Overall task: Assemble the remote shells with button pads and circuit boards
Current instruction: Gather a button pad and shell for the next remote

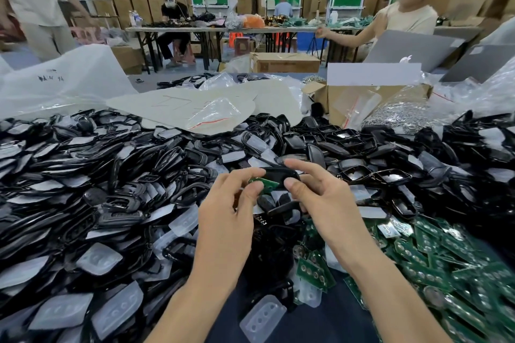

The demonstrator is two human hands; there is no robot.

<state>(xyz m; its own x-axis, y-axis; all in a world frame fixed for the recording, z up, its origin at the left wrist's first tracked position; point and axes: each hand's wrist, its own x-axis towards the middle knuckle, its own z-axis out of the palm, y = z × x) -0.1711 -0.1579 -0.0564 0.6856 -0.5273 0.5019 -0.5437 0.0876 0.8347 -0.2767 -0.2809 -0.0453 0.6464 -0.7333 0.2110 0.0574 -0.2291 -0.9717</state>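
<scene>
My left hand (231, 211) pinches a small green circuit board (264, 184) between thumb and fingers. My right hand (317, 198) holds a black remote shell (278, 175) by thumb and forefinger, right beside the board. Both are raised over the table's middle, the board's edge meeting the shell. A big heap of black shells (111, 175) with translucent button pads (100, 257) covers the left and centre. Green circuit boards (446, 267) lie piled at the lower right.
A loose button pad (262, 317) lies on the blue table surface near the front. Plastic bags (211, 114), a cardboard box (362, 97) and a bag of metal rings (398, 114) stand behind the heap. A person (407, 17) stands at the far right; others work at tables behind.
</scene>
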